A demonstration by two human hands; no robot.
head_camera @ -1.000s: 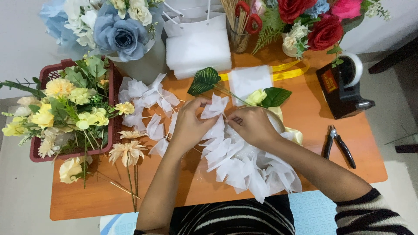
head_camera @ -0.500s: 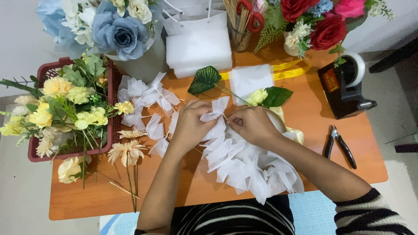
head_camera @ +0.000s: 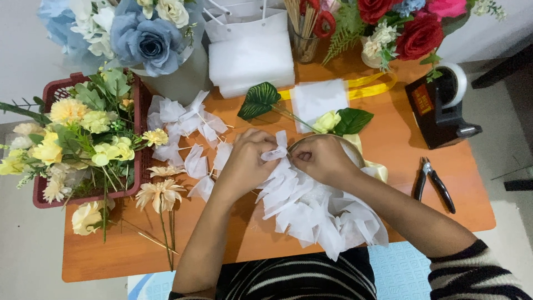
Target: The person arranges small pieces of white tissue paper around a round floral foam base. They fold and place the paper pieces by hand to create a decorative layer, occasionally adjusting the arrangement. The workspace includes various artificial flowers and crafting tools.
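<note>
An orange worktop carries everything here. At its left edge stands a dark red basket full of yellow and cream artificial flowers, with a few loose stems lying just in front of it. At the back sit a blue and white bouquet, a stack of white tissue sheets and a bunch of red roses. In the middle, close to the person, lies a wreath of white tissue ruffles tied around a hoop, with loose tissue bows scattered to its left. A black tape dispenser stands at the right, and small black pliers lie near it. The left hand and right hand meet at the top of the wreath, each grip closed narrow on one white tissue strip between them. A green leaf and a yellow ribbon lie just behind the hands.
</note>
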